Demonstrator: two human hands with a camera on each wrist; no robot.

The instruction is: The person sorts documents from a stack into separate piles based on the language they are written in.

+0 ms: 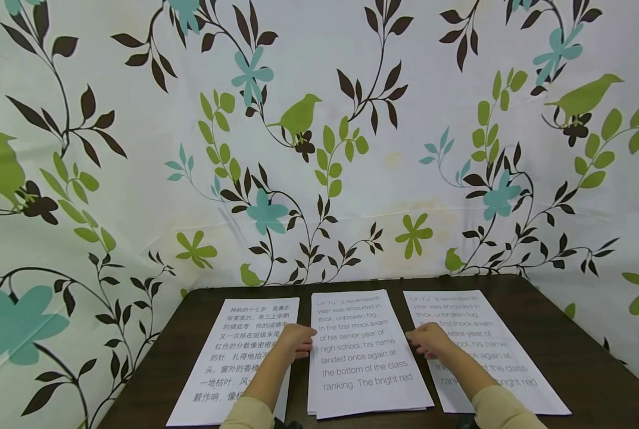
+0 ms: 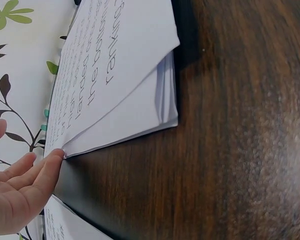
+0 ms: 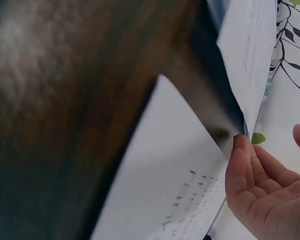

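Observation:
A stack of printed paper with English text lies in the middle of the table, its top sheet turned slightly askew over those below. My left hand is at the stack's left edge. In the left wrist view, extended fingertips touch the paper's side, the thumb held apart. On the opposite side my right hand has its fingertips right at the stack's right edge, thumb also away from the paper. Nothing is gripped by either hand. The lower sheets show loosely separated at the near corner.
Paper with Chinese text lies to the left, partly behind the left forearm. Another English page lies to the right under the right forearm. The dark wooden table backs onto a patterned cloth with birds and leaves.

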